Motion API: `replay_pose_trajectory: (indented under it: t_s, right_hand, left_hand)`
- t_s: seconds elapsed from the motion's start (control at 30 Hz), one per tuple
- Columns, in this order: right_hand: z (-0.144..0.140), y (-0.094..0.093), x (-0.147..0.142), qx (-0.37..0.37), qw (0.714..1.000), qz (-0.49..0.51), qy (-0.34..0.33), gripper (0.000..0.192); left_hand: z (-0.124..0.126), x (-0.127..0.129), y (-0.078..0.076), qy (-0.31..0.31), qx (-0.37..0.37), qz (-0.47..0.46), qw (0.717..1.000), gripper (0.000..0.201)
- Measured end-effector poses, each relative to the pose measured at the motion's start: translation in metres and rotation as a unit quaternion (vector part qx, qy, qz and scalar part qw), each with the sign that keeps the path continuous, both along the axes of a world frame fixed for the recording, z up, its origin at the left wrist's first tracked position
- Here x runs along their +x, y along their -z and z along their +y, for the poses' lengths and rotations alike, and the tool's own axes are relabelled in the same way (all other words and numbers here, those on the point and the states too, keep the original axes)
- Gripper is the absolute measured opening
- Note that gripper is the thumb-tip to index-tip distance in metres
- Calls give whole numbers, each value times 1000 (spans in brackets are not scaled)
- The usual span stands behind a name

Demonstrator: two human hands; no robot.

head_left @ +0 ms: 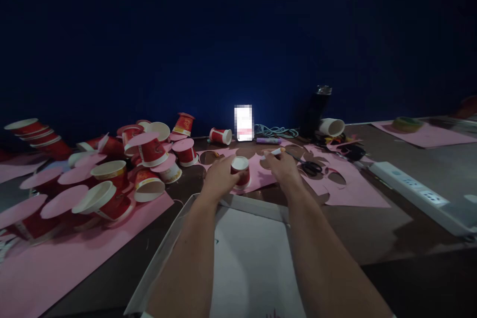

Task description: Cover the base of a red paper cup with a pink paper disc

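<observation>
Just beyond the white box lid stands a red paper cup [244,179], turned upside down with its pale base up. My left hand [220,178] is closed around the cup's left side. To the right of it, my right hand [283,168] grips a short white tube [276,151], like a marker or glue stick; its exact kind is unclear. Cut pink paper [257,171] lies under and behind the cup. Black-handled scissors [311,168] rest on the paper right of my right hand.
Several red cups, many with pink paper discs [143,143], crowd the left on pink sheets. A lit phone screen [244,121] stands at the back beside a purple tube [268,141] and a coiled cable [278,131]. A dark bottle [316,109] and power strip [417,196] are on the right.
</observation>
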State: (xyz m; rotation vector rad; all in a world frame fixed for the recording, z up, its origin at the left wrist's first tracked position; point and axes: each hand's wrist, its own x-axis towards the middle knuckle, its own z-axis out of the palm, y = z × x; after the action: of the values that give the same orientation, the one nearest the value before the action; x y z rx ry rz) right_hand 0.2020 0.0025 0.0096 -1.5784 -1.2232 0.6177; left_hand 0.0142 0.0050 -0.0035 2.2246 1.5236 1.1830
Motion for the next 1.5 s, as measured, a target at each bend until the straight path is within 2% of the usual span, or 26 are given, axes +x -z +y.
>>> replay_pose_trajectory:
  t_s: [0.13, 0.2, 0.3, 0.4, 0.47, 0.6, 0.73, 0.87, 1.03, 1.2, 1.37, 1.5]
  right_hand:
    - [2, 1, 0, -5, 1000, -16, 1, 36]
    - [2, 1, -1, -4, 1000, -7, 4, 37]
    - [1, -1, -2, -6, 1000, 16, 4, 39]
    - [0, -3, -3, -6, 1000, 11, 2, 41]
    - [0, -2, -4, -7, 1000, 0, 4, 41]
    - [1, 0, -3, -2, 1000, -7, -17, 37]
    - [-2, -2, -4, -11, 998, -16, -63, 31]
    - [-10, -10, -6, -40, 994, -70, -78, 26]
    - [-17, -16, -11, -74, 973, -155, -154, 23]
    - [-24, -18, -16, -141, 958, -131, -211, 27]
    - [-32, -20, -18, -122, 941, -99, -300, 21]
    - [-32, -19, -14, -126, 937, -108, -308, 21]
  left_hand:
    - [0, -3, -6, 33, -52, 17, 998, 53]
    - [-1, -6, -13, 2, -57, -38, 998, 52]
    - [-2, -12, -21, -85, -36, -138, 986, 48]
    - [-2, -14, -23, -126, 8, -150, 981, 43]
    - [-2, -13, -21, -99, 16, -117, 988, 42]
    - [-1, -7, -17, -4, -2, -45, 999, 47]
    - [0, -5, -14, 37, 10, 1, 999, 42]
    - [1, -5, -13, 46, 3, 34, 998, 27]
    - [0, -5, -15, 47, -20, 33, 998, 27]
    - [0, -4, -16, 46, -25, 30, 998, 27]
    - [-1, -4, -16, 45, -38, 28, 998, 31]
    - [-2, -4, -16, 50, -41, 21, 998, 33]
